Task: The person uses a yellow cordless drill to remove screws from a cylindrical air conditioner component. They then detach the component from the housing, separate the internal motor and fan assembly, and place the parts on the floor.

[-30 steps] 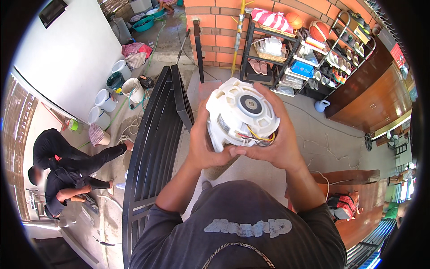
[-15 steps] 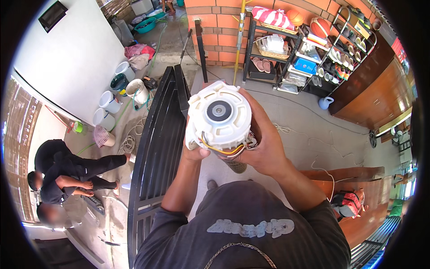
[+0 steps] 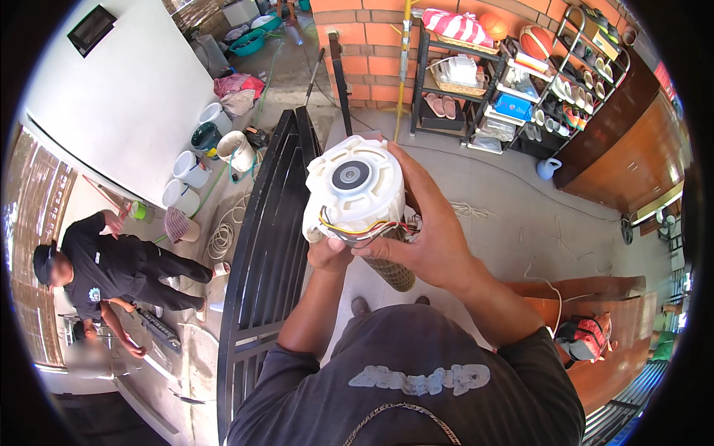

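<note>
Near the view's centre, left hand (image 3: 329, 254) at seven o'clock and right hand (image 3: 431, 241) at four clamp a white motor housing (image 3: 361, 199), likely sharing its weight; coloured wires (image 3: 370, 227) loop at six

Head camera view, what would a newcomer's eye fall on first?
The white round plastic housing with coloured wires, held in both hands at the centre. Next, the black slatted gate left of it, then the red basketball at upper right, before the orange brick wall.

Black gate (image 3: 262, 245) leftward, room beside right hand (image 3: 433, 244)
</note>
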The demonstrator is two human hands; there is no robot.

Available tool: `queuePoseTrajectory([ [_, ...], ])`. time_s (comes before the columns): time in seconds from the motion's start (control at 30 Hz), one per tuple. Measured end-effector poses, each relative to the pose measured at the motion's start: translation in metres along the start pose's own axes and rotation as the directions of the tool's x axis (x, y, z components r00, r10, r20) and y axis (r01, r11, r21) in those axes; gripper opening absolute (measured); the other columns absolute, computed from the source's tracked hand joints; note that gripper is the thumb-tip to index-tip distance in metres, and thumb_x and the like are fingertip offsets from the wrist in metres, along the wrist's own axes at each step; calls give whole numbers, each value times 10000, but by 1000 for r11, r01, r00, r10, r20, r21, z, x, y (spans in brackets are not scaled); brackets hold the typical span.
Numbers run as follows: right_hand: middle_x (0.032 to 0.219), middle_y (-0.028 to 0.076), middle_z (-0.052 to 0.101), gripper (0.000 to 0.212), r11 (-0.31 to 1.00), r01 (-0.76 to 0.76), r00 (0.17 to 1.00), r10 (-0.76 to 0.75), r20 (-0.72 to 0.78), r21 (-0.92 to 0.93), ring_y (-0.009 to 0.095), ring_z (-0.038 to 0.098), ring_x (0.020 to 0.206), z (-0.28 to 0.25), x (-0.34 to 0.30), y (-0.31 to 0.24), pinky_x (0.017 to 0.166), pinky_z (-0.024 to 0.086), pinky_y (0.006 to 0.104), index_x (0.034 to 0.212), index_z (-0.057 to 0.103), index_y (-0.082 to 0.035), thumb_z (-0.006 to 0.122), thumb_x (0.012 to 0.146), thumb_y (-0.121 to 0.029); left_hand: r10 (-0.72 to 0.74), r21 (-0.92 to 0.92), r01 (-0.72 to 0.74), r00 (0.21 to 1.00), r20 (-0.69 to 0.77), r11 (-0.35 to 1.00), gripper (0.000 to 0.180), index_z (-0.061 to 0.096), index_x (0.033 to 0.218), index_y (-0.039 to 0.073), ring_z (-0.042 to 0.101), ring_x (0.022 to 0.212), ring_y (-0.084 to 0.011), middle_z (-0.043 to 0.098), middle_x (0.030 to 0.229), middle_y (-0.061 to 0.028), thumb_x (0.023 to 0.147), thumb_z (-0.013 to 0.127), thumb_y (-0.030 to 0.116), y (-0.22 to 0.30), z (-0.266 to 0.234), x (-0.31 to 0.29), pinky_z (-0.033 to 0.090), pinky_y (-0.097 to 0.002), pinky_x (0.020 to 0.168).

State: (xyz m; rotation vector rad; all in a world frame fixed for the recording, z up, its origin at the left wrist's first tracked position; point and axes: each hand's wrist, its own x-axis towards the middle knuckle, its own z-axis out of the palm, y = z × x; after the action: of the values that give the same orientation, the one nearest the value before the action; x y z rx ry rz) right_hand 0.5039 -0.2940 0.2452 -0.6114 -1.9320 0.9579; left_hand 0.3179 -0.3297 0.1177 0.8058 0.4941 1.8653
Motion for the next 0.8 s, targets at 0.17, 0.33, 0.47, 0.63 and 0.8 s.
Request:
queuePoseTrajectory([
  [0.17,1568,163,567,1078,993,-52,998,56,-39,110,299,574,1443,-6,-21,19,1189,464,445,1656,353,-38,998,801,-163,-50,29,50,998,-26,998,1198,384,1606,-73,581,1424,-325,576,1533,-199,635,945,348,-10,3,7,433,-441,1230],
  [0.33,1567,148,548,972,880,-221,971,237,14,421,293,583,1422,-18,-39,77,1156,496,427,1643,382,-79,950,855,-107,-240,96,232,967,86,968,1164,375,1603,-92,604,1401,-345,576,1531,-221,655,892,341,-50,-46,28,441,-440,1228],
  [0.47,1584,136,526,940,864,-275,909,377,-178,422,271,568,1430,-7,-81,120,1138,502,429,1673,353,-105,904,911,-109,-501,7,514,832,237,858,1100,373,1626,-73,543,1473,-426,527,1596,-266,678,803,285,-100,-117,50,401,-528,1285],
  [0.63,1421,165,656,546,756,-653,569,528,-630,44,286,688,1254,-56,-228,198,1013,593,404,1467,602,-76,830,982,-185,-690,-33,708,696,199,705,881,489,1558,-77,627,1370,-446,616,1512,-251,793,722,294,-197,-199,71,495,-571,1205],
  [0.8,1171,213,705,413,-128,-991,-62,274,-960,28,437,681,1097,-171,-516,253,914,547,529,1300,635,-40,727,911,-142,-810,167,795,584,52,583,858,532,1523,-76,668,1305,-412,655,1464,-227,795,772,308,-317,-259,108,531,-544,1157],
])
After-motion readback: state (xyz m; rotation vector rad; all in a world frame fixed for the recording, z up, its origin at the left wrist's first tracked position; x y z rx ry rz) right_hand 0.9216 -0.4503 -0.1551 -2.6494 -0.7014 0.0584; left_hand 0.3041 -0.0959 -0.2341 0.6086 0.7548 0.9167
